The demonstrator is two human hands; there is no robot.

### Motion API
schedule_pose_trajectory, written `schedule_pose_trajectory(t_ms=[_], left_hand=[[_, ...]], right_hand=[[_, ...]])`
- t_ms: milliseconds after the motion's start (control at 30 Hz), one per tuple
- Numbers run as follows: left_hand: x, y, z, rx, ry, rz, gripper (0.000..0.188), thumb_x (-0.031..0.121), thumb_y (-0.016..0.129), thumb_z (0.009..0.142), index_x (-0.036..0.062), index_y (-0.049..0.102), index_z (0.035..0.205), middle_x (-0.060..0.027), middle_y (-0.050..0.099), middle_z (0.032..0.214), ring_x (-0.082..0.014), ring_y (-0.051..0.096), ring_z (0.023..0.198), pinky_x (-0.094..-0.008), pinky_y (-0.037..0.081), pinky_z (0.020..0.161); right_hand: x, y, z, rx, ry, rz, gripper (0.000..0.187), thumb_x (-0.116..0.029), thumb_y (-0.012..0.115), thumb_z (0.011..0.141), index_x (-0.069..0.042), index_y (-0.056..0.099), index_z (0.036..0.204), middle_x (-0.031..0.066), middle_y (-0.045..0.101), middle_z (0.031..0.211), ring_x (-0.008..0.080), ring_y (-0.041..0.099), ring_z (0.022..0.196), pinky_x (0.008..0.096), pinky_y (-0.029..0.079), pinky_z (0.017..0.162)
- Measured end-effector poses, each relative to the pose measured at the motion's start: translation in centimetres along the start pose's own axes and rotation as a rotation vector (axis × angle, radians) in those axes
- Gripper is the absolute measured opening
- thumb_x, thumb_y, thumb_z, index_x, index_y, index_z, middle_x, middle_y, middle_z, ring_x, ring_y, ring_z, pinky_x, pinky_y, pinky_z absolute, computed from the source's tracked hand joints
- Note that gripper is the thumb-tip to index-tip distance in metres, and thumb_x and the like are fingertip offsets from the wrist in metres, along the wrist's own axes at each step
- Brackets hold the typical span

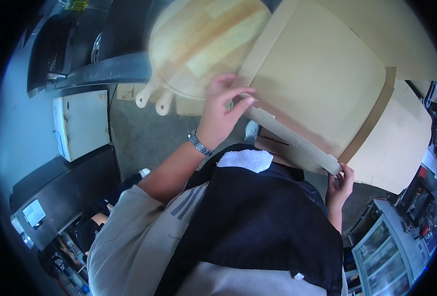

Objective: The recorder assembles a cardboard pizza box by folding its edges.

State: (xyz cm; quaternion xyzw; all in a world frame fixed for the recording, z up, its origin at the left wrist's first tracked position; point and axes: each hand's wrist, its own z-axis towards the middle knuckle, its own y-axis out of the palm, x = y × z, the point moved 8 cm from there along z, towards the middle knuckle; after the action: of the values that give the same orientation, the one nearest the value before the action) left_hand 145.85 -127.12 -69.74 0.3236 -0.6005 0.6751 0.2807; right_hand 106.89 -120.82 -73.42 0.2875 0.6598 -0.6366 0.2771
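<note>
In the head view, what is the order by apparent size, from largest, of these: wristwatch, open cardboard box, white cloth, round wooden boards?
1. Open cardboard box
2. Round wooden boards
3. White cloth
4. Wristwatch

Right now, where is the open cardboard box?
In the head view, the open cardboard box is at upper right, just right of the round wooden boards, its near edge running between the left hand and right hand.

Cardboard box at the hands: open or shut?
Open: the cardboard box shows its inside, uncovered; the left hand and right hand are at its near corners.
</note>
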Motion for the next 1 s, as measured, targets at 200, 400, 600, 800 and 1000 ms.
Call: schedule_pose_trajectory(t_ms=[200,400,600,800,1000], left_hand=[[-0.6,-0.2,-0.7,0.014,-0.18,-0.345,0.03,0.022,0.05,0.102,0.0077,0.069,0.119,-0.017,0.06,0.124,-0.0287,0.041,0.132,-0.0405,0.029,0.112],[-3.3,0.3,-0.5,0.011,-0.404,-0.638,0.023,0.006,0.057,0.097,-0.0001,0.068,0.116,-0.0145,0.054,0.134,-0.0209,0.049,0.128,-0.0343,0.04,0.107],[-4.2,0.0,-1.0,-0.069,-0.352,-0.471,0.041,0.0,0.06,0.094,-0.0011,0.052,0.134,-0.0127,0.06,0.128,-0.0141,0.059,0.11,-0.0284,0.046,0.098],[-3.2,-0.3,-2.4,-0.019,-0.39,-0.46,0.048,-0.003,0.057,0.094,-0.002,0.043,0.14,-0.0173,0.06,0.132,-0.0176,0.058,0.119,-0.03,0.045,0.102],[-2.5,0.4,-3.9,-0.089,-0.172,-0.566,0.064,-0.008,0.064,0.082,-0.0016,0.043,0.141,-0.0222,0.043,0.148,-0.0277,0.043,0.138,-0.0372,0.039,0.111]], right_hand=[[0.5,0.1,-0.6,0.052,-0.045,-0.054,0.051,0.017,0.07,0.07,-0.005,0.055,0.113,0.0154,0.056,0.108,0.0292,0.062,0.097,0.0347,0.055,0.078],[-0.9,0.4,-0.7,0.028,-0.202,-0.197,0.052,0.018,0.07,0.071,-0.008,0.045,0.109,0.0168,0.057,0.111,0.0295,0.063,0.097,0.033,0.054,0.075],[-1.5,0.4,-0.8,-0.009,-0.234,-0.243,0.059,0.016,0.072,0.069,-0.011,0.043,0.113,0.0188,0.06,0.11,0.0368,0.062,0.096,0.0403,0.053,0.082],[-1.2,0.5,-1.1,-0.021,-0.236,-0.256,0.062,0.016,0.072,0.07,-0.013,0.04,0.114,0.0192,0.059,0.11,0.0368,0.063,0.099,0.041,0.053,0.083],[-1.3,0.5,-0.9,0.024,-0.243,-0.156,0.05,0.016,0.072,0.068,-0.009,0.048,0.104,0.0203,0.057,0.113,0.0364,0.063,0.098,0.0386,0.055,0.078]])
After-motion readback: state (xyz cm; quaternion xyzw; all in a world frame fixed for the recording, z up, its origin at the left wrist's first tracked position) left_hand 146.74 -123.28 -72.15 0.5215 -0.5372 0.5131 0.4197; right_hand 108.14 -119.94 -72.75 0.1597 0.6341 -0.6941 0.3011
